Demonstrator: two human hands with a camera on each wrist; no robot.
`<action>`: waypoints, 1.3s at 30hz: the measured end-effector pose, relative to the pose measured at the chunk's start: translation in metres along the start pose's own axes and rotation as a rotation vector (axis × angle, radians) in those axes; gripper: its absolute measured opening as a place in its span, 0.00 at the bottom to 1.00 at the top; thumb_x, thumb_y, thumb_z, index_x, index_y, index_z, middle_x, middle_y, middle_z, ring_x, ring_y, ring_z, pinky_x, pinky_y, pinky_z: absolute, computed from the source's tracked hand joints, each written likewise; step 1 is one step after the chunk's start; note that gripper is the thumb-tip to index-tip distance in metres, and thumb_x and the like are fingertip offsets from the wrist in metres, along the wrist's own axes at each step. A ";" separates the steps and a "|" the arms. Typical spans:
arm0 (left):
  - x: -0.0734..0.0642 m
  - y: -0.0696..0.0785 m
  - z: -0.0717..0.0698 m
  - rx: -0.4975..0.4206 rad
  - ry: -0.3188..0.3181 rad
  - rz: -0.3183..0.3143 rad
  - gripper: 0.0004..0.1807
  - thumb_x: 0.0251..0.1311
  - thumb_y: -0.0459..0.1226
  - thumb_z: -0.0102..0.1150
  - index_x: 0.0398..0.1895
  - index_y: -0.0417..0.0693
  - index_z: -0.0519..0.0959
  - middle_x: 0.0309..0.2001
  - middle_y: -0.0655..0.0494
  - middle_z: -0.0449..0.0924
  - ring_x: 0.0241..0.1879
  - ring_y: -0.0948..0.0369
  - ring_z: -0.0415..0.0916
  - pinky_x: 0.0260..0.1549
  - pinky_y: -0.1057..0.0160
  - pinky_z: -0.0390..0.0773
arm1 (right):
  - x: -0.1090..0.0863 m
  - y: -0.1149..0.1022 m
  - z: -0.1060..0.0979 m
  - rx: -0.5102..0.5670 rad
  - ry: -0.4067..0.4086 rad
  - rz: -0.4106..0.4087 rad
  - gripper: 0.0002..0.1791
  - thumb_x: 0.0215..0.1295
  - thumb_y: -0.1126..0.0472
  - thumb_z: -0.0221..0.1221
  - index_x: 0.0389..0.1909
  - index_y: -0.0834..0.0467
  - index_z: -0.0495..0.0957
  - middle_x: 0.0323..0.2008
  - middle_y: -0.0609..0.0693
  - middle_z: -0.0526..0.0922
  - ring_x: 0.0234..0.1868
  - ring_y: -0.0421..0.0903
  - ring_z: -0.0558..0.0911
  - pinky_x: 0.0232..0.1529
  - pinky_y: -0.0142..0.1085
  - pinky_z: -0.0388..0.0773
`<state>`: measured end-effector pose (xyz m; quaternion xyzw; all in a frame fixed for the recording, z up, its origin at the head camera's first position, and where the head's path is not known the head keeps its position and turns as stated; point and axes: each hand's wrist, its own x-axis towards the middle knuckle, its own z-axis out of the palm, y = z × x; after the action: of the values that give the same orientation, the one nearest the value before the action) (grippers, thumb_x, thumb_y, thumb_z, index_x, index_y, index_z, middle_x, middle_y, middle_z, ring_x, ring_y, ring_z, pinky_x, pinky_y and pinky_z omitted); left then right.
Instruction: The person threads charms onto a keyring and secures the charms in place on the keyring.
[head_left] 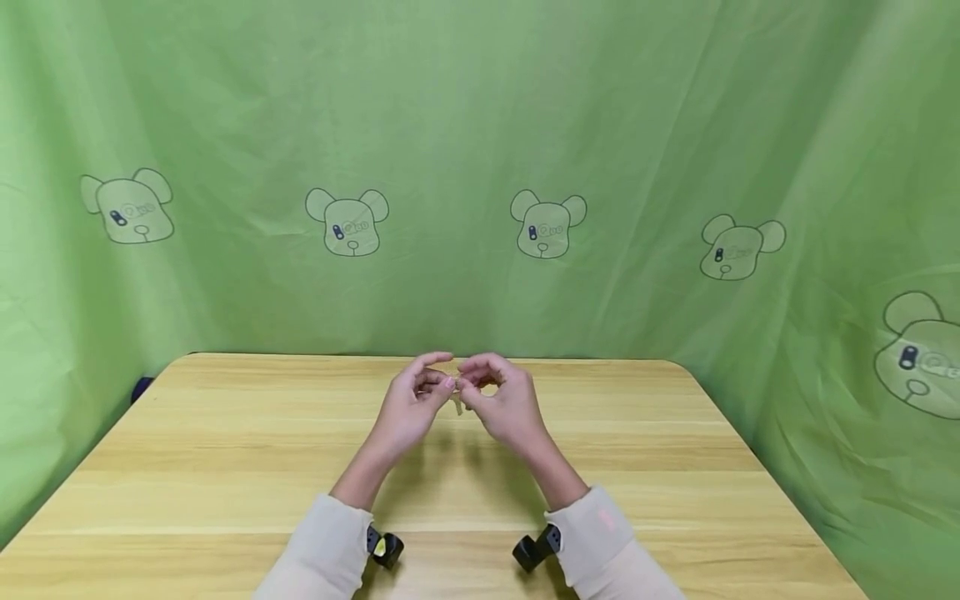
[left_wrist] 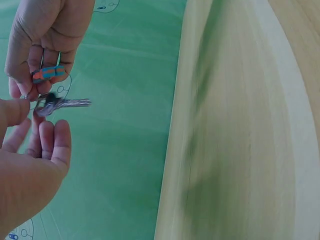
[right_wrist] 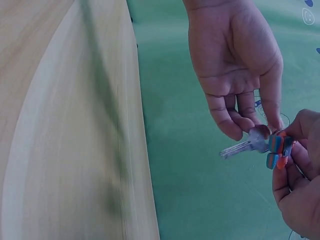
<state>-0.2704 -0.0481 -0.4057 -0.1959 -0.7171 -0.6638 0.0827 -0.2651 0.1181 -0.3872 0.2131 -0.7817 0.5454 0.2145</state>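
Orange and blue, a small charm (right_wrist: 276, 145) sits in the curled fingers of the right hand (head_left: 508, 407), which clasps it. Joined to it, a silver key (right_wrist: 237, 149) points down toward the desk (head_left: 225, 467). The left hand (head_left: 408, 408) pinches at the key's head, thumb against finger, its other fingers loosely bent. Both hands meet at the tips, lifted over the desk near the middle of its far edge.
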 end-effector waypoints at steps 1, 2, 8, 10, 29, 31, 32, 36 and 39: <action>0.000 0.000 -0.001 0.007 -0.011 0.013 0.17 0.71 0.33 0.61 0.61 0.45 0.79 0.44 0.48 0.84 0.46 0.51 0.81 0.48 0.61 0.81 | 0.000 -0.001 0.000 0.006 -0.006 0.011 0.10 0.61 0.74 0.67 0.42 0.65 0.83 0.32 0.56 0.86 0.34 0.53 0.83 0.33 0.31 0.79; 0.000 -0.001 -0.001 0.013 -0.022 0.028 0.16 0.72 0.34 0.60 0.60 0.45 0.80 0.45 0.48 0.84 0.46 0.51 0.81 0.48 0.61 0.81 | 0.000 -0.002 0.000 0.011 -0.012 0.022 0.10 0.61 0.75 0.67 0.43 0.66 0.83 0.32 0.57 0.86 0.34 0.54 0.83 0.32 0.31 0.79; 0.001 -0.004 -0.004 0.037 -0.017 0.055 0.10 0.71 0.35 0.62 0.52 0.44 0.84 0.43 0.50 0.85 0.43 0.55 0.80 0.43 0.64 0.81 | -0.003 -0.027 -0.006 0.056 -0.058 0.056 0.09 0.62 0.77 0.65 0.43 0.70 0.80 0.33 0.61 0.85 0.34 0.55 0.83 0.33 0.30 0.80; 0.001 -0.004 -0.004 0.040 -0.015 0.050 0.08 0.70 0.34 0.62 0.48 0.43 0.84 0.42 0.50 0.85 0.41 0.56 0.79 0.42 0.64 0.81 | -0.004 -0.036 -0.008 0.077 -0.066 0.056 0.09 0.62 0.77 0.64 0.43 0.70 0.80 0.33 0.62 0.85 0.35 0.53 0.83 0.36 0.30 0.80; -0.004 -0.003 -0.004 0.126 0.002 0.051 0.03 0.73 0.30 0.56 0.43 0.41 0.80 0.37 0.50 0.80 0.36 0.57 0.76 0.34 0.65 0.78 | -0.004 -0.005 -0.007 -0.120 -0.088 -0.175 0.08 0.61 0.71 0.68 0.41 0.60 0.84 0.31 0.49 0.87 0.33 0.42 0.83 0.39 0.42 0.83; -0.004 -0.003 -0.004 0.127 0.010 0.048 0.04 0.73 0.31 0.56 0.44 0.42 0.80 0.37 0.50 0.81 0.36 0.57 0.76 0.34 0.65 0.77 | -0.004 -0.005 -0.007 -0.129 -0.089 -0.186 0.09 0.61 0.71 0.67 0.41 0.59 0.84 0.32 0.49 0.87 0.34 0.42 0.83 0.39 0.41 0.83; -0.004 -0.002 -0.005 0.127 0.012 0.048 0.04 0.74 0.32 0.56 0.44 0.42 0.80 0.37 0.50 0.80 0.36 0.57 0.75 0.34 0.65 0.77 | -0.003 -0.005 -0.007 -0.136 -0.088 -0.191 0.09 0.61 0.71 0.67 0.41 0.59 0.84 0.32 0.50 0.87 0.34 0.42 0.83 0.39 0.40 0.83; -0.002 0.001 -0.005 0.141 0.016 0.055 0.05 0.75 0.33 0.56 0.45 0.42 0.80 0.37 0.50 0.80 0.36 0.57 0.75 0.34 0.65 0.77 | -0.002 -0.006 -0.007 -0.162 -0.069 -0.180 0.09 0.62 0.70 0.68 0.43 0.60 0.83 0.33 0.50 0.87 0.33 0.41 0.83 0.37 0.37 0.82; -0.002 0.003 -0.006 0.144 0.030 0.062 0.05 0.75 0.33 0.55 0.45 0.42 0.80 0.36 0.50 0.79 0.36 0.57 0.75 0.34 0.65 0.76 | -0.001 -0.008 -0.006 -0.192 -0.069 -0.149 0.07 0.66 0.68 0.67 0.44 0.60 0.85 0.32 0.47 0.88 0.30 0.39 0.82 0.34 0.34 0.81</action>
<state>-0.2683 -0.0540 -0.4032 -0.2016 -0.7553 -0.6104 0.1278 -0.2596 0.1215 -0.3800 0.2677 -0.8192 0.4430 0.2471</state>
